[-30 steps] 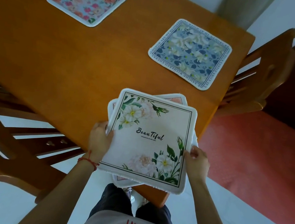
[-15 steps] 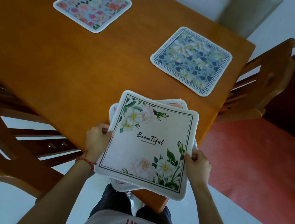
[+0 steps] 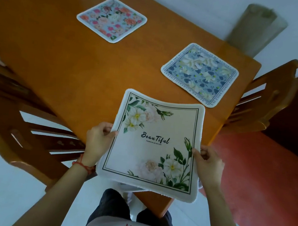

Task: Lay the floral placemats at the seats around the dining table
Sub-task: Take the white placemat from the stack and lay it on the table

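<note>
The left hand [image 3: 98, 140] and right hand [image 3: 208, 163] are pinching opposite side edges of the square cream rose-printed placemat [image 3: 154, 145] — it is sagging between them, hovering over the near corner of the orange wooden table [image 3: 61, 62], bare wood lying just ahead

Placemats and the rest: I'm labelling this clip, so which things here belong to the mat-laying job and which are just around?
Part of the job:
cream "Beautiful" placemat, pinched by left hand and right hand
pink floral placemat, laid
blue floral placemat, laid
dining table
right-side chair
left-side chair

Just around:
rolled mat against the wall
red floor area
</note>
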